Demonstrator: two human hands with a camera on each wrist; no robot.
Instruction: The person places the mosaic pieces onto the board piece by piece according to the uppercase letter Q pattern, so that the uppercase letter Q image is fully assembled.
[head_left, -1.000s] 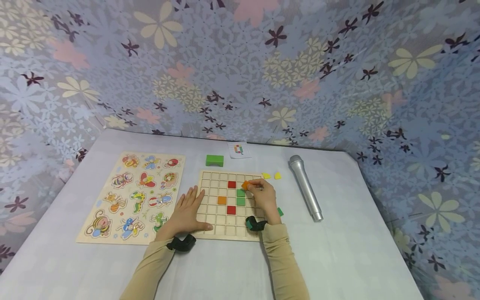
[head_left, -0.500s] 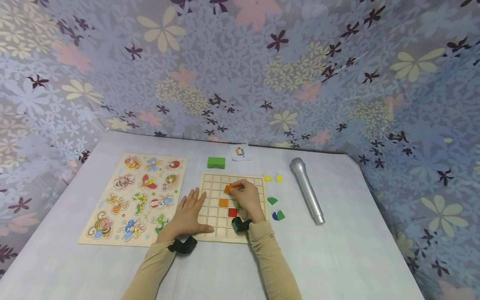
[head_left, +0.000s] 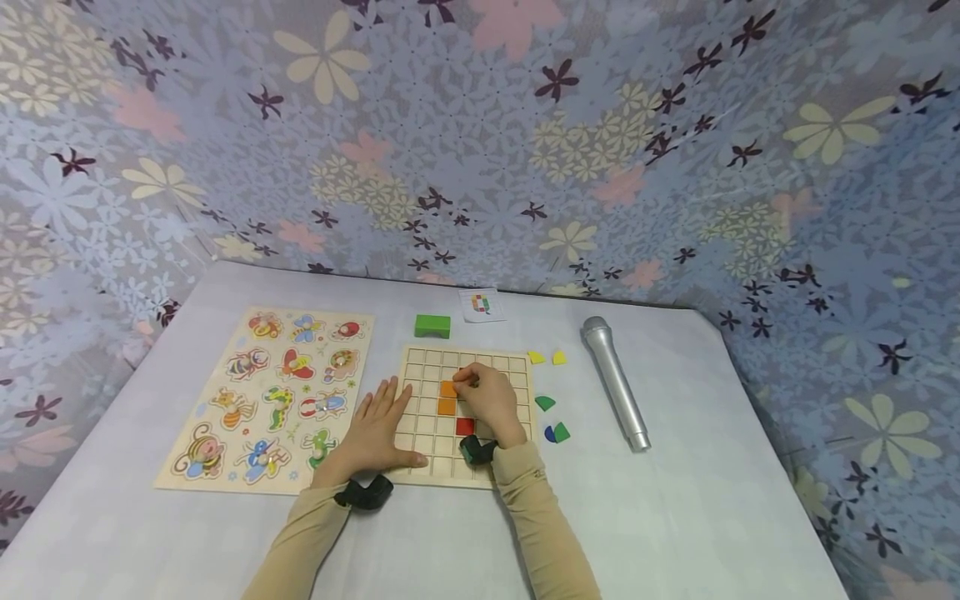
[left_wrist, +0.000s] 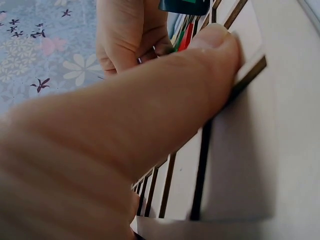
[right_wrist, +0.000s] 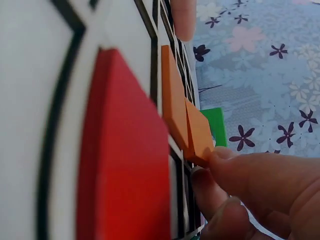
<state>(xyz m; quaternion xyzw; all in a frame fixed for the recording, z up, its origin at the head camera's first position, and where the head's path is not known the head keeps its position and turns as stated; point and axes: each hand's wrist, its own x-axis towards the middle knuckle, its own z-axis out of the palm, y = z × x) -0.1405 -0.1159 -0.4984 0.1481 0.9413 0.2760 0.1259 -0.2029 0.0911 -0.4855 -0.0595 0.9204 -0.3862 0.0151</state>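
Observation:
A wooden grid board [head_left: 423, 446] lies on the table under both hands. My right hand [head_left: 491, 404] pinches an orange square tile [right_wrist: 201, 132] by its edge between thumb and finger; it sits slightly tilted in a cell just behind another orange tile [head_left: 447, 407]. Nearer me on the grid is a red tile [head_left: 465, 427]. Other tiles there are hidden by the right hand. With fingers spread and straight, my left hand [head_left: 375, 433] rests on the board's left edge, its thumb [left_wrist: 175, 85] across the front-left cells.
An insect peg puzzle [head_left: 258, 400] lies at left. Behind the board are a green block [head_left: 432, 326] and a pattern card [head_left: 482, 305]. To the right lie yellow pieces [head_left: 558, 357], green pieces [head_left: 545, 402], a blue piece [head_left: 550, 433] and a silver microphone [head_left: 615, 383].
My right hand has carried the orange tile leftward across the board, then lowered it toward the cell behind the other orange tile. My left hand has stayed on the board's left edge.

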